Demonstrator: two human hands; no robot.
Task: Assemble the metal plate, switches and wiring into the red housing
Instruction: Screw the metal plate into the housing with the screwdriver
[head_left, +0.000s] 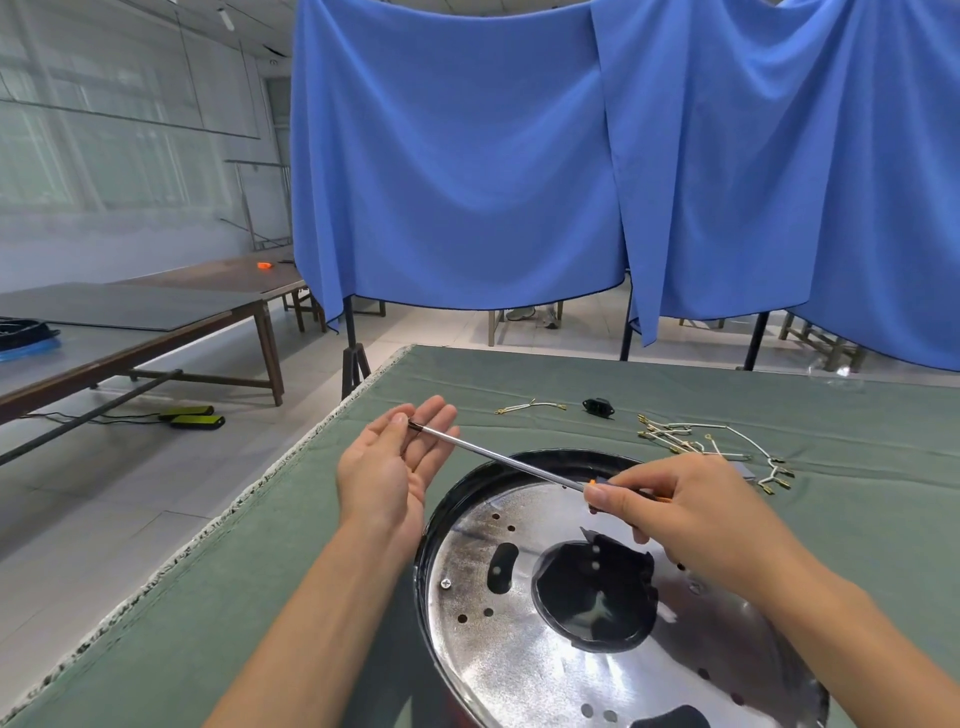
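A shiny round metal plate (545, 660) with holes and a dark central opening lies in a dark-rimmed housing (470, 486) in front of me; one screw (445, 583) sits at its left edge. My right hand (691, 519) grips the orange handle of a long screwdriver (498, 457), whose shaft points left. Its dark tip touches the fingers of my left hand (395, 467), held palm up with straight fingers. White wiring with brass terminals (711, 441) lies behind the housing on the right. A black switch part (598, 406) and a short wire (530, 406) lie farther back.
The green-covered table (208, 597) ends at a frayed left edge with floor beyond. Blue curtains (519, 156) hang behind the table. Long wooden tables (130, 332) stand at the left.
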